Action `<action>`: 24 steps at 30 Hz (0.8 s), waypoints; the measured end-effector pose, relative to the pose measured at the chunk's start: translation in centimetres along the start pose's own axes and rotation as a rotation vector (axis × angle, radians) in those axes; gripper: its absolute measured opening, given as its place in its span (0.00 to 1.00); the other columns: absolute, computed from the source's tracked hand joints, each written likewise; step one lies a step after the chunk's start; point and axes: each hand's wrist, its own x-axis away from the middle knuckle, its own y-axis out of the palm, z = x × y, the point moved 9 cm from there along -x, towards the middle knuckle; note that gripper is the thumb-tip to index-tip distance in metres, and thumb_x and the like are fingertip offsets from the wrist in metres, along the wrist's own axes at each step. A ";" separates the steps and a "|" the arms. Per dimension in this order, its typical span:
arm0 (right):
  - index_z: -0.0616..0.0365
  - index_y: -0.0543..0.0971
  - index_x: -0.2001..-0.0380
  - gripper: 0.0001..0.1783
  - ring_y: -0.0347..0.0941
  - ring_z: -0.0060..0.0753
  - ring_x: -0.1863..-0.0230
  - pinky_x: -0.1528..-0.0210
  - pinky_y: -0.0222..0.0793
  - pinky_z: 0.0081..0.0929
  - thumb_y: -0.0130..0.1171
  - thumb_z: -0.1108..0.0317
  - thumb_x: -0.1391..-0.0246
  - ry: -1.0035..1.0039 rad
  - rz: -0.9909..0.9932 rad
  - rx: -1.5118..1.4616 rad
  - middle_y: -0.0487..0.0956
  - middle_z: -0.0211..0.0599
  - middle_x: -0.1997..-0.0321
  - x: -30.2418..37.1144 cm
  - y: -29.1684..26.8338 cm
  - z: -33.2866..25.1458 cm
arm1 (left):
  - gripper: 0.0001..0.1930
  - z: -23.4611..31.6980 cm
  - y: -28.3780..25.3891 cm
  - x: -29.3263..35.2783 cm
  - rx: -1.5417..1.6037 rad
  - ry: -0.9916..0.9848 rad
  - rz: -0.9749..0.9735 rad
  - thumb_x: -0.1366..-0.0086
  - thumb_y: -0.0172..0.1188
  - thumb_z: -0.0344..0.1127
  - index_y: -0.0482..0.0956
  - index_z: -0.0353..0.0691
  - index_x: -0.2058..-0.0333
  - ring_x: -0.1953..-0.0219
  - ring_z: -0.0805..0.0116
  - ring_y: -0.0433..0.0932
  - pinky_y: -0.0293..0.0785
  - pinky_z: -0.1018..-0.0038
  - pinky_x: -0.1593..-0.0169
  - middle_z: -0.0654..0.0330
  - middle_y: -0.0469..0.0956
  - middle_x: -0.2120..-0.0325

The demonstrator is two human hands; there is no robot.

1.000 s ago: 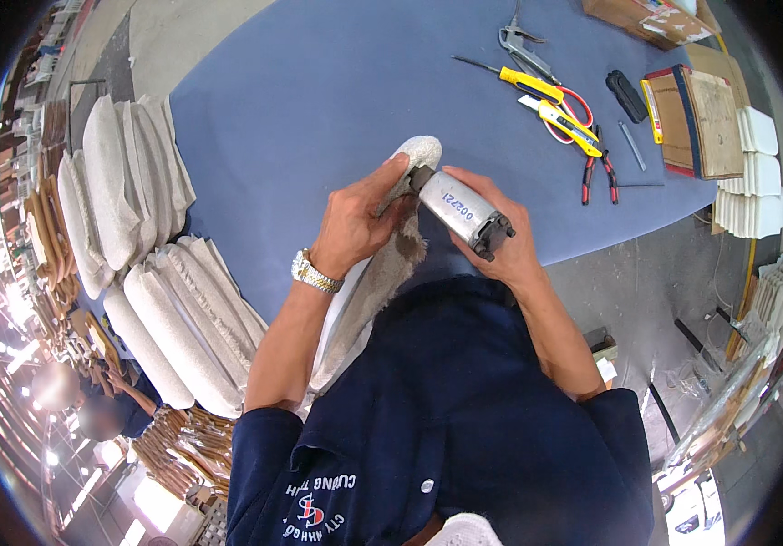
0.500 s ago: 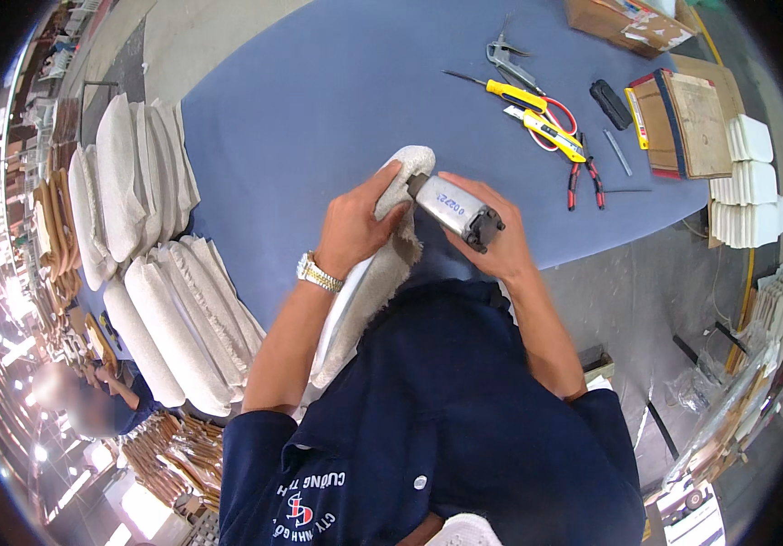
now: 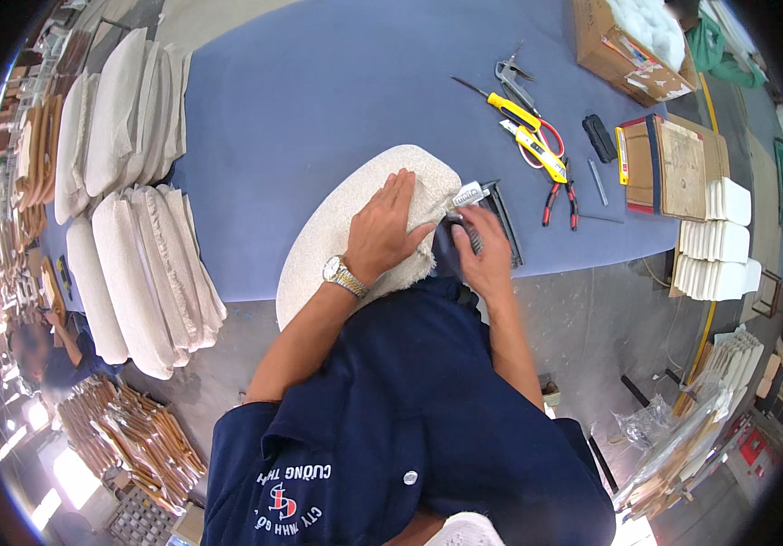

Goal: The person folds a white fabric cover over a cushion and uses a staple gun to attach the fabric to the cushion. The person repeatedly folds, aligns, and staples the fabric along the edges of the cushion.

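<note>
A beige fabric-covered cushion pad (image 3: 328, 232) lies face up at the table's near edge, its ragged fabric edge towards my right side. My left hand (image 3: 387, 227) rests flat on it, fingers stretched out. Just right of the pad, a silver and black staple gun (image 3: 504, 223) is down on the table. My right hand (image 3: 484, 250) has its fingers curled around the gun's dark grip, which they partly hide.
Beyond my right hand lie a yellow screwdriver (image 3: 512, 107), a yellow utility knife (image 3: 537, 150), red-handled pliers (image 3: 562, 202) and a grey air blow gun (image 3: 513, 82). Stacked beige pads (image 3: 132, 273) stand at the left. A cardboard box (image 3: 624, 59) with white stuffing sits far right.
The pad has turned from on edge to face up. My left hand has gone from gripping its edge to lying flat. The staple gun has moved away from the pad, down onto the table.
</note>
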 end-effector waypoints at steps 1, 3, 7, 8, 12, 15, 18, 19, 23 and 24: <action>0.60 0.82 0.48 0.16 0.80 0.35 0.54 0.45 0.73 0.29 0.62 0.64 0.34 0.114 -0.038 -0.170 0.82 0.43 0.53 0.2 1.2 0.0 | 0.45 0.0 0.1 0.2 0.019 -0.020 -0.016 0.41 0.73 0.47 0.63 0.34 0.31 0.32 0.44 0.69 0.73 0.59 0.35 0.41 0.68 0.33; 0.61 0.81 0.49 0.16 0.77 0.24 0.60 0.51 0.73 0.25 0.60 0.60 0.31 0.404 -0.312 -0.213 0.83 0.37 0.60 0.8 5.5 3.3 | 0.47 -0.2 0.2 1.7 0.020 0.017 -0.104 0.42 0.73 0.48 0.60 0.36 0.29 0.29 0.43 0.63 0.69 0.56 0.32 0.42 0.64 0.30; 0.64 0.83 0.53 0.20 0.66 0.22 0.71 0.67 0.65 0.29 0.63 0.54 0.33 0.315 -0.126 -0.442 0.79 0.31 0.71 1.3 6.7 1.9 | 0.52 -1.6 -1.7 7.3 -0.013 -0.076 -0.292 0.43 0.74 0.46 0.53 0.43 0.25 0.25 0.40 0.54 0.61 0.48 0.28 0.45 0.54 0.25; 0.64 0.83 0.54 0.21 0.68 0.22 0.70 0.65 0.67 0.28 0.64 0.54 0.34 0.360 -0.135 -0.527 0.80 0.30 0.70 1.3 7.0 2.0 | 0.53 -2.2 -2.1 8.9 -0.020 -0.141 -0.303 0.43 0.75 0.45 0.52 0.45 0.25 0.25 0.40 0.54 0.61 0.47 0.28 0.45 0.53 0.25; 0.65 0.82 0.53 0.21 0.77 0.20 0.63 0.59 0.73 0.24 0.67 0.56 0.36 0.357 -0.096 -0.682 0.84 0.33 0.64 1.0 7.7 0.6 | 0.55 -3.5 -2.9 11.8 -0.050 -0.329 -0.291 0.46 0.76 0.39 0.51 0.52 0.24 0.25 0.41 0.54 0.62 0.45 0.28 0.49 0.52 0.24; 0.65 0.81 0.54 0.17 0.79 0.23 0.63 0.59 0.74 0.24 0.68 0.61 0.37 0.275 -0.005 -0.391 0.85 0.37 0.63 1.1 5.3 -0.7 | 0.54 -2.5 -2.9 10.4 -0.107 -0.274 -0.258 0.47 0.74 0.37 0.52 0.59 0.24 0.26 0.40 0.59 0.66 0.45 0.31 0.51 0.55 0.25; 0.64 0.81 0.56 0.13 0.80 0.25 0.65 0.62 0.75 0.25 0.68 0.66 0.39 0.022 0.167 -0.164 0.85 0.38 0.63 1.6 1.2 -4.9 | 0.54 -2.5 -3.0 9.5 -0.133 -0.240 -0.220 0.48 0.73 0.34 0.53 0.63 0.24 0.28 0.39 0.62 0.70 0.44 0.34 0.52 0.57 0.25; 0.63 0.81 0.57 0.12 0.81 0.26 0.66 0.63 0.75 0.25 0.68 0.68 0.40 -0.078 0.244 -0.117 0.84 0.39 0.63 2.2 -0.2 -6.4 | 0.55 -2.5 -3.0 9.4 -0.131 -0.234 -0.216 0.49 0.72 0.33 0.53 0.64 0.25 0.29 0.39 0.63 0.70 0.44 0.34 0.53 0.57 0.26; 0.64 0.84 0.67 0.20 0.78 0.22 0.79 0.74 0.74 0.24 0.63 0.54 0.34 0.370 -0.384 -0.368 0.81 0.36 0.78 2.7 6.2 -3.3 | 0.53 -2.6 -2.9 9.2 -0.112 -0.212 -0.217 0.48 0.69 0.32 0.52 0.64 0.24 0.29 0.39 0.64 0.73 0.44 0.36 0.52 0.58 0.26; 0.67 0.83 0.70 0.29 0.75 0.22 0.83 0.77 0.72 0.24 0.60 0.47 0.33 0.425 -0.399 -0.386 0.80 0.36 0.81 2.4 7.3 -2.9 | 0.53 -2.6 -2.8 9.4 -0.127 -0.215 -0.215 0.47 0.68 0.32 0.53 0.64 0.25 0.30 0.39 0.65 0.74 0.45 0.38 0.52 0.58 0.26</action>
